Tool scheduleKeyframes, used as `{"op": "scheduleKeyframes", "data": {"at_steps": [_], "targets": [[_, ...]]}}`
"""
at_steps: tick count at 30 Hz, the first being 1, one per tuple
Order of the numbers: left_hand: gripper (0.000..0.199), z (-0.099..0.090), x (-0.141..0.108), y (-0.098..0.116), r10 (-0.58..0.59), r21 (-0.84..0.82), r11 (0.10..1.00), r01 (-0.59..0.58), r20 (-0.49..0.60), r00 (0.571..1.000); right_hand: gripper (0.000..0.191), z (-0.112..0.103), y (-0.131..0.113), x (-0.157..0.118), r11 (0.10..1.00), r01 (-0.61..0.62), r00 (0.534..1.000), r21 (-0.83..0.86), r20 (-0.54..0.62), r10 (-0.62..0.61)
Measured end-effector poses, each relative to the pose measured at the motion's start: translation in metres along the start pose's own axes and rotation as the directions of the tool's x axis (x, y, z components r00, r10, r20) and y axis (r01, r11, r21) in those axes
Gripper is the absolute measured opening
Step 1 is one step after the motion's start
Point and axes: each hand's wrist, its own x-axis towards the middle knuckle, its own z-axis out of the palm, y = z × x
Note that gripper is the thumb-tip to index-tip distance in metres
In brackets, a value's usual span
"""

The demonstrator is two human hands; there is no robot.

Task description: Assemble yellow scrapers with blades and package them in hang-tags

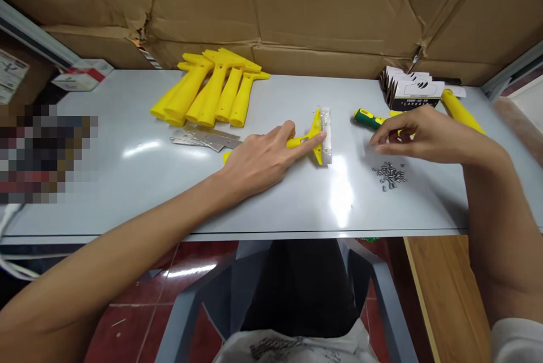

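Observation:
A yellow plastic scraper (317,142) lies on the table with a clear-wrapped strip (326,135) across its head. My left hand (265,159) is closed over its handle, the index finger stretched onto the head and strip. My right hand (418,134) hovers at the right, thumb and fingertips drawn close in a pinch; whatever may be between them is too small to make out. Just below it is a loose pile of small screws (389,175). Behind the right fingers lies a green and yellow screwdriver (368,119), partly hidden by the hand.
Several yellow scraper handles (216,89) are heaped at the back left. Flat metal blades (203,138) lie before them. Printed cards (416,91) stand at the back right beside a yellow handle (462,109). Cardboard (280,12) walls the rear; a small box (83,74) sits far left.

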Motion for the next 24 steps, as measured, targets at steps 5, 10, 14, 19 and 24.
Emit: {"op": "scheduleKeyframes", "data": {"at_steps": [5, 10, 14, 19, 24], "targets": [[0.089, 0.001, -0.001, 0.003, -0.008, -0.006, 1.000, 0.008, 0.024, 1.000, 0.025, 0.015, -0.013, 0.005, 0.994, 0.034, 0.999, -0.104, 0.004, -0.034], [0.091, -0.002, -0.003, 0.008, -0.050, -0.064, 0.997, 0.050, 0.011, 0.999, 0.034, 0.038, -0.031, 0.010, 0.997, 0.030, 0.962, 0.064, -0.273, -0.012], [0.091, -0.005, -0.004, 0.005, -0.070, -0.096, 0.993, 0.065, -0.047, 0.996, 0.025, 0.053, -0.038, 0.014, 0.990, 0.105, 0.940, 0.095, -0.334, -0.067], [0.086, -0.011, -0.004, -0.019, -0.236, -0.169, 0.964, 0.204, -0.192, 0.953, 0.017, 0.057, -0.038, 0.016, 0.981, 0.192, 0.924, -0.030, -0.332, -0.191], [0.066, -0.019, -0.010, -0.052, -0.386, -0.235, 0.917, 0.323, -0.313, 0.868, 0.017, 0.070, -0.039, 0.019, 0.930, 0.326, 0.896, -0.171, -0.257, -0.362]]}}
